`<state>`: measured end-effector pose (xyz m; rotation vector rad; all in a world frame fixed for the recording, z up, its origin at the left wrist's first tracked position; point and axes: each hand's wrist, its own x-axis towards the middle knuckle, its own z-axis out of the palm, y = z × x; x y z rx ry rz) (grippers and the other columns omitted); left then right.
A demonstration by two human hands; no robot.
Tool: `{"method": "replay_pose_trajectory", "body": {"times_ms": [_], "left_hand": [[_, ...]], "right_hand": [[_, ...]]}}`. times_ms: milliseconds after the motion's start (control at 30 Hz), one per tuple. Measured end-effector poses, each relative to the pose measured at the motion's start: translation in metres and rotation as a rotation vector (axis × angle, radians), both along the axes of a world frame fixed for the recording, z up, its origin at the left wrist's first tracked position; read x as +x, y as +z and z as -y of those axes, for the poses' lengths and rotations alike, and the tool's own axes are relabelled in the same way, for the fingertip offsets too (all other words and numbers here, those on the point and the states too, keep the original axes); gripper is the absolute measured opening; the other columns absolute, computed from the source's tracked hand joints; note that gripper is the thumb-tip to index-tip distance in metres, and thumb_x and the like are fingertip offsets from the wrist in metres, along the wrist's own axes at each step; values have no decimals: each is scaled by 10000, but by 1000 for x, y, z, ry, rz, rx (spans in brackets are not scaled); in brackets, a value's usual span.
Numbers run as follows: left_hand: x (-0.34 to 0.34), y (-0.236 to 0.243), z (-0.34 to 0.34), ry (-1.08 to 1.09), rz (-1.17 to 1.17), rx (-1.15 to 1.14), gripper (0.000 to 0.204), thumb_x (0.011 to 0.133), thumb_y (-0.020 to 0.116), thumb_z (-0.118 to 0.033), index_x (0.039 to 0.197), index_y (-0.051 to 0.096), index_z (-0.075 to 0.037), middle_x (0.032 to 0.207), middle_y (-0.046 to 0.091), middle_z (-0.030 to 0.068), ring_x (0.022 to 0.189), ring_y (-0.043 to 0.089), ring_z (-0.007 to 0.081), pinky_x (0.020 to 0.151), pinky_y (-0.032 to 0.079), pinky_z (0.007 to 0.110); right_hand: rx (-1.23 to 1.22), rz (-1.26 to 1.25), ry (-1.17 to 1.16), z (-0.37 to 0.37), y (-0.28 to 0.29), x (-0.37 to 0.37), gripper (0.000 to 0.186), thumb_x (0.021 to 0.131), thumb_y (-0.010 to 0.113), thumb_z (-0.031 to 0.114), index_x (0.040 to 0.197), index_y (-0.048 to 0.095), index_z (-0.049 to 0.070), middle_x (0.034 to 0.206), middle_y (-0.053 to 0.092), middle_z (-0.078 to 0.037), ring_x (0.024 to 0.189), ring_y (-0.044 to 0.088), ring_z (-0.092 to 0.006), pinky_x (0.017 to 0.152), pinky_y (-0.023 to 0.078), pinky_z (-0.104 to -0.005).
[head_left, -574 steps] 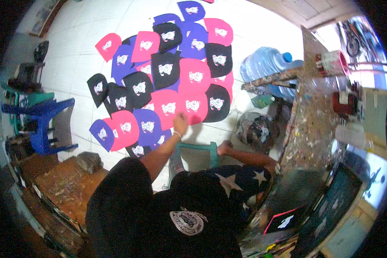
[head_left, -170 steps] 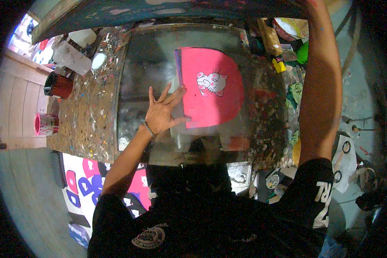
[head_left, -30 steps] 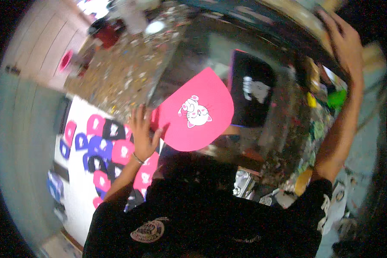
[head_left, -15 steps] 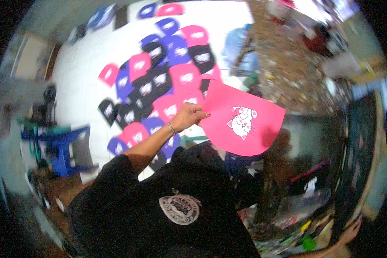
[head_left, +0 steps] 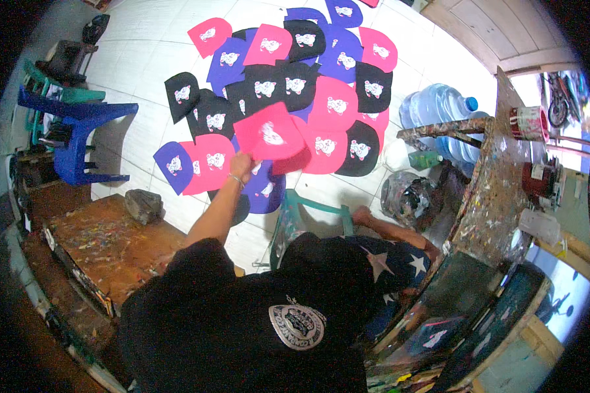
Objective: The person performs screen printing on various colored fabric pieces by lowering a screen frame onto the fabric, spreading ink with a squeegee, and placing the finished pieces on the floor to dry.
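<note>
My left hand (head_left: 242,164), a bracelet at its wrist, grips the lower edge of a pink cutout (head_left: 259,123) with a blurred white print, raised over or just on other cutouts. Spread on the white tiled floor, overlapping, are several such pieces in black (head_left: 373,77), purple (head_left: 167,173) and pink (head_left: 324,95), printed with white cartoon cats. My right hand cannot be seen. My bare foot (head_left: 362,215) rests by a green plastic seat frame (head_left: 321,205), below star-patterned fabric (head_left: 387,259).
A blue chair (head_left: 77,164) and stained wooden board (head_left: 92,242) are on the left. At right are water jugs (head_left: 423,105), a dark plastic-wrapped bundle (head_left: 393,196), a paint-stained bench (head_left: 482,203) with containers (head_left: 537,226), and a dark printing frame (head_left: 505,321).
My view has swung from the bench toward the floor. My left hand has carried the pink cutout out over the spread pieces. My right hand has left view.
</note>
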<state>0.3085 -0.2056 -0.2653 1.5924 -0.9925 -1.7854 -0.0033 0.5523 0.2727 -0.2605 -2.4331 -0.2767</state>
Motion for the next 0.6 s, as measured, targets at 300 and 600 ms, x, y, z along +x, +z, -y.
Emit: {"method": "replay_pose_trajectory", "body": {"times_ms": [300, 600], "left_hand": [[90, -93, 146, -584, 1231, -628, 468, 899, 656, -515, 788, 729, -66, 791, 694, 229, 764, 673, 453, 672, 527, 544], [100, -120, 125, -772, 1310, -84, 443, 896, 643, -461, 1095, 716, -72, 1053, 710, 230, 974, 696, 371, 820, 544, 502]], "right_hand": [[-18, -62, 2, 11, -25, 17, 575, 988, 589, 523, 805, 760, 5, 743, 696, -201, 604, 580, -370, 580, 445, -488], [-14, 48, 9, 6, -35, 21, 547, 1015, 548, 503, 926, 765, 9, 805, 709, -207, 597, 589, -380, 560, 444, -496]]}}
